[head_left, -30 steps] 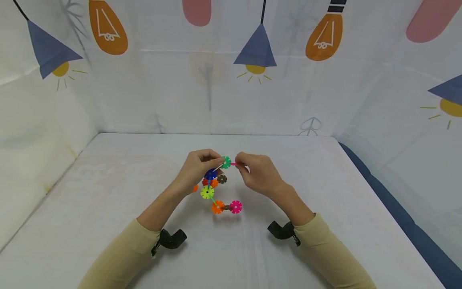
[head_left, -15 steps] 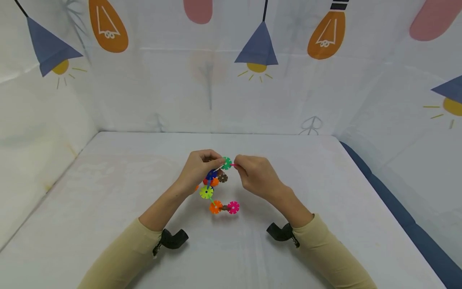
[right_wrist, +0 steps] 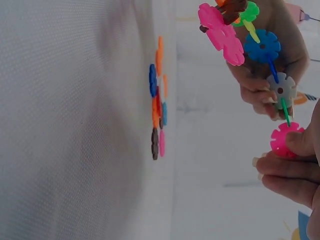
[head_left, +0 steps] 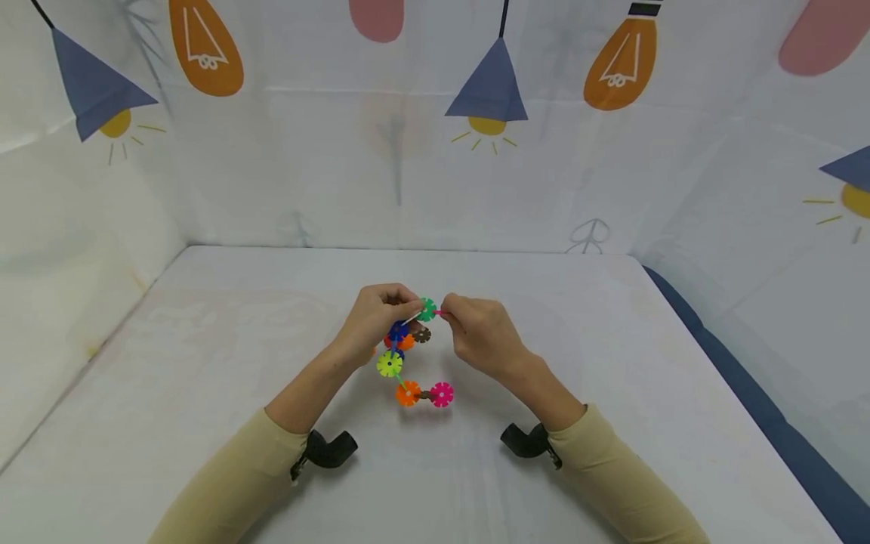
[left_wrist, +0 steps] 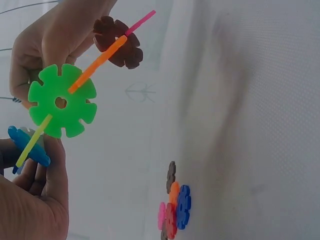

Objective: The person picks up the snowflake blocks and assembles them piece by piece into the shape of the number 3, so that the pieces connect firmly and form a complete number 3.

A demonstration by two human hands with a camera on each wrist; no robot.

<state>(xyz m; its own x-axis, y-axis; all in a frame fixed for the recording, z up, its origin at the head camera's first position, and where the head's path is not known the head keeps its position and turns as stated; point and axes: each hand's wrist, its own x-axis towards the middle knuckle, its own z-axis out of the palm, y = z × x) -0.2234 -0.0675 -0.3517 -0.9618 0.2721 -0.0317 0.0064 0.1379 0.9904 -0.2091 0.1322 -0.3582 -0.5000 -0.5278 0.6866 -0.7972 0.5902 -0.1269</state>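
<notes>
My left hand (head_left: 372, 317) grips a chain of notched plastic discs near its upper end, about a white disc (right_wrist: 282, 90). My right hand (head_left: 485, 332) pinches the pink disc (right_wrist: 284, 139) at that end. Between the hands, a green disc (head_left: 427, 309) joins the pink one to the white one. From my left hand the rest hangs down: a blue disc (head_left: 397, 331), a yellow-green disc (head_left: 390, 364), an orange disc (head_left: 408, 393), a brown disc (head_left: 425, 394) seen edge-on, and another pink disc (head_left: 442, 394) at the free end. My left fingers partly hide the white disc.
Several loose discs lie on the white table (head_left: 204, 393) behind the chain, among them a grey-brown disc (head_left: 422, 335) and an orange disc (head_left: 406, 342). My left hand hides some. A printed white curtain (head_left: 326, 166) stands around the table. Black wrist mounts (head_left: 329, 449) sit below both hands.
Both hands keep their hold at nearly the same place. My right hand has rolled a little, its fingers closer around the pink disc. The hanging chain sways slightly.
</notes>
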